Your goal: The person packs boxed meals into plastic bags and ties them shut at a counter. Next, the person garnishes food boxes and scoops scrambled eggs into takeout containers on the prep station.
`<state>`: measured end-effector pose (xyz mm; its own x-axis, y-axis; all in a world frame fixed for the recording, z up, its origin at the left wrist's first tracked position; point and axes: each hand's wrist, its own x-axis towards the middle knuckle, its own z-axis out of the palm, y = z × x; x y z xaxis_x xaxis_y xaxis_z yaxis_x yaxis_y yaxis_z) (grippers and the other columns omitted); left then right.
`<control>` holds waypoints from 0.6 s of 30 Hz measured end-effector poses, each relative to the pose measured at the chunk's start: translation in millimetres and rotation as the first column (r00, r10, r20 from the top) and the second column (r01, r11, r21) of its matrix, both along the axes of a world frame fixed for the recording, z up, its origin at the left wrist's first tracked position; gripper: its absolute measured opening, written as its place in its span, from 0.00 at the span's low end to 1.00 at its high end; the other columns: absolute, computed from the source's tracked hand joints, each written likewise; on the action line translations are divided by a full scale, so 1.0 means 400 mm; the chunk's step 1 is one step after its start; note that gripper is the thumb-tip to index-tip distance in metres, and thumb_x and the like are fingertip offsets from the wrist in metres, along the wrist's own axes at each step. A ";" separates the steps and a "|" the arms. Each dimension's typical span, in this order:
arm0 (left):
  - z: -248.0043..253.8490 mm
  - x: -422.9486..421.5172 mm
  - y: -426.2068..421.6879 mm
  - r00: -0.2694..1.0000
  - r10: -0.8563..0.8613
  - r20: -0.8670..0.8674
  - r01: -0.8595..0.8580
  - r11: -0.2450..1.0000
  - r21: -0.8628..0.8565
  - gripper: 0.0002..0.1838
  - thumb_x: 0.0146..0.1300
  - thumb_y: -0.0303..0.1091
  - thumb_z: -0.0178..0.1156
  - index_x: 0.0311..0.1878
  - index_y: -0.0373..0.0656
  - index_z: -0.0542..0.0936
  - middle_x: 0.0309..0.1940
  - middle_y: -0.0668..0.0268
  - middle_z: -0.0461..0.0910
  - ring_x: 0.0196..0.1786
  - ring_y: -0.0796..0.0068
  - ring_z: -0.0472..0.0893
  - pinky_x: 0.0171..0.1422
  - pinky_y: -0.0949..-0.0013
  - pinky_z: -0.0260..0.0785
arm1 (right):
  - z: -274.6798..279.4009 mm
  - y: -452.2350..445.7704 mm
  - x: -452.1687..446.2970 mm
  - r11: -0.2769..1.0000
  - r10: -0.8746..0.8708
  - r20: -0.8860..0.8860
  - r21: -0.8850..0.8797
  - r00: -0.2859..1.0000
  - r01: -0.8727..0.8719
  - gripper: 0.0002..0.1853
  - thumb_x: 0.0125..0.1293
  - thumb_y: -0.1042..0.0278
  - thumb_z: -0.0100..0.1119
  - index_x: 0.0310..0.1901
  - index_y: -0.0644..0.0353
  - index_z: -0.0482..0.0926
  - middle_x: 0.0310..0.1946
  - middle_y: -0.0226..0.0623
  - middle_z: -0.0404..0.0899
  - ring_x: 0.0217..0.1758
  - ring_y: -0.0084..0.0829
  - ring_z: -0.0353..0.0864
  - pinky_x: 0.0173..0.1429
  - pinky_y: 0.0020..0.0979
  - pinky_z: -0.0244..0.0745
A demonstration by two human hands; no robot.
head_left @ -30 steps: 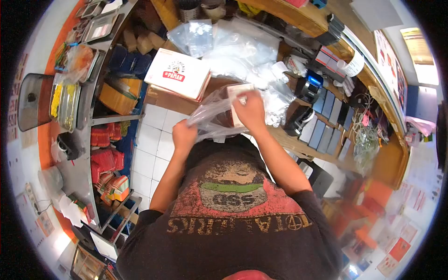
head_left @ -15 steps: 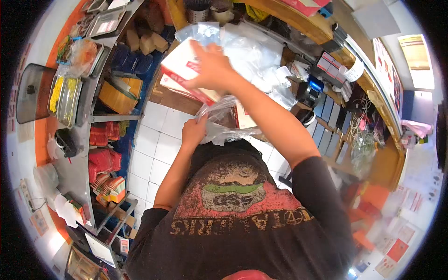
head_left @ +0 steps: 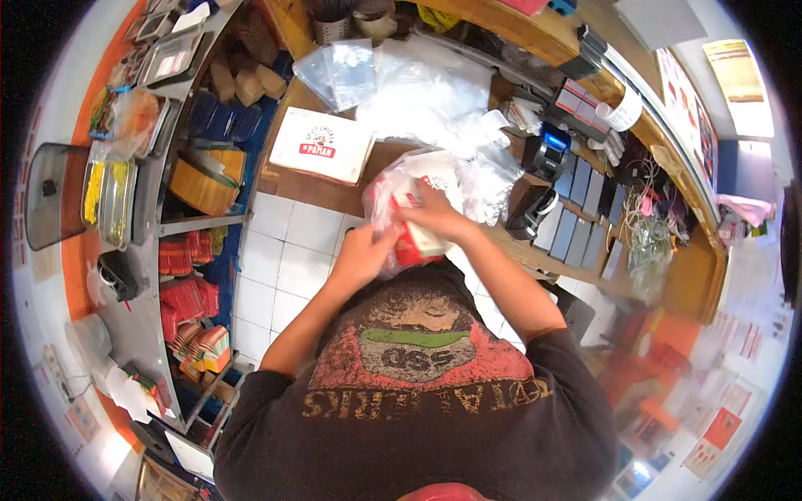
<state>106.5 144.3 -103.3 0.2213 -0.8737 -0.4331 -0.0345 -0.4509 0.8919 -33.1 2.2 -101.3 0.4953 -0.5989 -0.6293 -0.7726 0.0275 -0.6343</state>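
Note:
A clear plastic bag [head_left: 386, 185] hangs in front of my shirt at the counter's edge. Inside it is a red-and-white food box [head_left: 428, 244], partly covered by my hands and the crinkled plastic. My left hand [head_left: 365, 257] is closed on the near left edge of the bag. At the bag's mouth, my right hand [head_left: 434, 213] has its fingers curled over the box. Up and left on the counter lies a second white food box [head_left: 324, 147] with red print, touched by neither hand.
Clear plastic bags [head_left: 426, 92] cover the counter [head_left: 292, 182] beyond my hands. A small device with a blue screen [head_left: 551, 150] stands to the right. On the left, a metal shelf [head_left: 205, 224] carries trays and stacked red packaging [head_left: 188, 296].
My right hand has moved from one food box down to the box in the bag. The first box now lies flat on the counter. My left hand has shifted slightly right.

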 end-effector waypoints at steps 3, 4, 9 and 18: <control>0.028 -0.013 0.003 0.994 -0.100 -0.034 0.100 0.995 -0.005 0.15 0.69 0.38 0.57 0.38 0.33 0.79 0.23 0.64 0.80 0.26 0.79 0.78 0.32 0.69 0.70 | -0.115 0.034 0.064 0.980 -0.108 -0.053 -0.172 0.993 0.097 0.54 0.44 0.39 0.68 0.67 0.69 0.61 0.67 0.70 0.56 0.72 0.63 0.54 0.72 0.52 0.58; 0.021 -0.018 0.003 0.992 -0.022 -0.121 0.016 0.999 -0.052 0.13 0.70 0.37 0.57 0.40 0.34 0.79 0.24 0.66 0.79 0.27 0.80 0.78 0.32 0.70 0.71 | -0.141 0.052 0.086 0.979 -0.115 -0.047 -0.172 0.992 0.105 0.54 0.44 0.39 0.68 0.67 0.69 0.61 0.67 0.70 0.56 0.72 0.63 0.54 0.72 0.52 0.58; 0.036 -0.011 0.000 0.944 0.071 -0.324 -0.101 0.992 -0.076 0.09 0.72 0.33 0.55 0.44 0.36 0.77 0.25 0.71 0.77 0.27 0.83 0.76 0.33 0.74 0.70 | -0.226 0.097 0.106 0.865 -0.212 -0.385 -0.502 0.898 -0.011 0.44 0.42 0.46 0.72 0.57 0.68 0.70 0.63 0.64 0.58 0.68 0.58 0.56 0.65 0.59 0.56; -0.024 -0.009 -0.001 0.952 0.108 -0.287 -0.141 0.985 -0.095 0.09 0.71 0.33 0.56 0.44 0.35 0.77 0.27 0.69 0.78 0.27 0.81 0.77 0.31 0.72 0.74 | -0.318 0.090 0.073 0.581 -0.095 -0.222 -0.804 0.970 -0.127 0.28 0.51 0.50 0.67 0.46 0.68 0.79 0.54 0.65 0.70 0.61 0.56 0.66 0.59 0.58 0.60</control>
